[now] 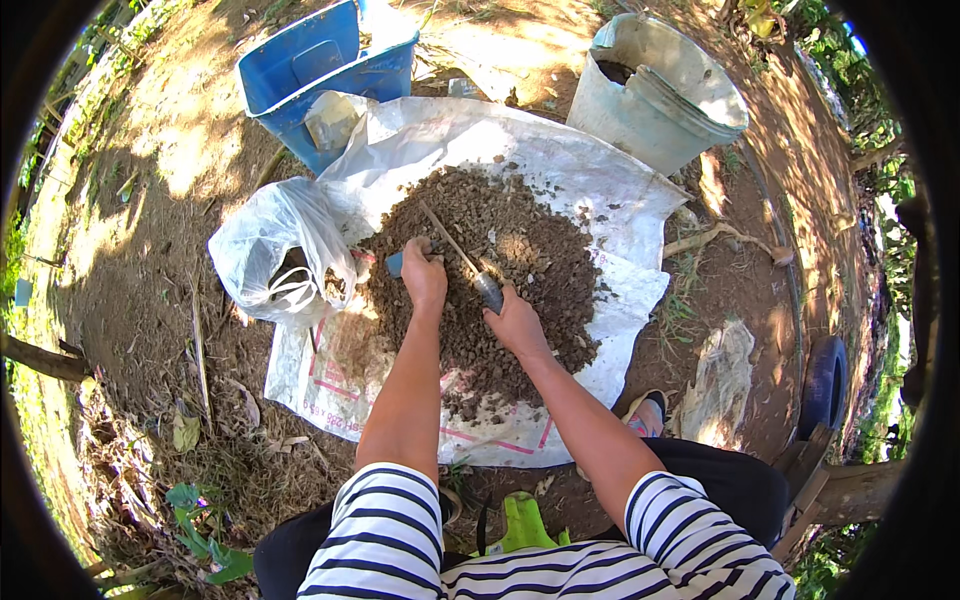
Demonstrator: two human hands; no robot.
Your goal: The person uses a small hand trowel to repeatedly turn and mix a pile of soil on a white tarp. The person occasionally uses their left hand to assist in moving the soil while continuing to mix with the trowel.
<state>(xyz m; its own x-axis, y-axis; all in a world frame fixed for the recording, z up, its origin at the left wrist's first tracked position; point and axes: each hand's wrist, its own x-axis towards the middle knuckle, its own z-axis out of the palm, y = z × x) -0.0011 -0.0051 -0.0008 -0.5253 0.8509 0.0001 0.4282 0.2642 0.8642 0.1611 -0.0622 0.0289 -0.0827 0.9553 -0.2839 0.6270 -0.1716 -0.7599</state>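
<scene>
My left hand [425, 279] is closed around a small blue-grey object [395, 263], mostly hidden by the fingers, over the left part of a mound of dark crumbly soil [540, 300]. In my right hand [517, 322] is a hand tool with a grey handle [489, 291]. Its long, narrow, soil-coloured blade [450, 238] points up and left across the mound. The soil lies on a spread white woven plastic sack [450, 124] with red print. Left of my left hand, a clear plastic bag [262, 232] with dark contents rests at the sack's edge.
Beyond the sack stand a cut blue plastic container [330, 82] and a broken-rimmed pale bucket [637, 112]. A dry branch [705, 241], a crumpled pale sheet [718, 382] and a tyre [823, 386] lie to the right. Something bright green [521, 525] is between my legs.
</scene>
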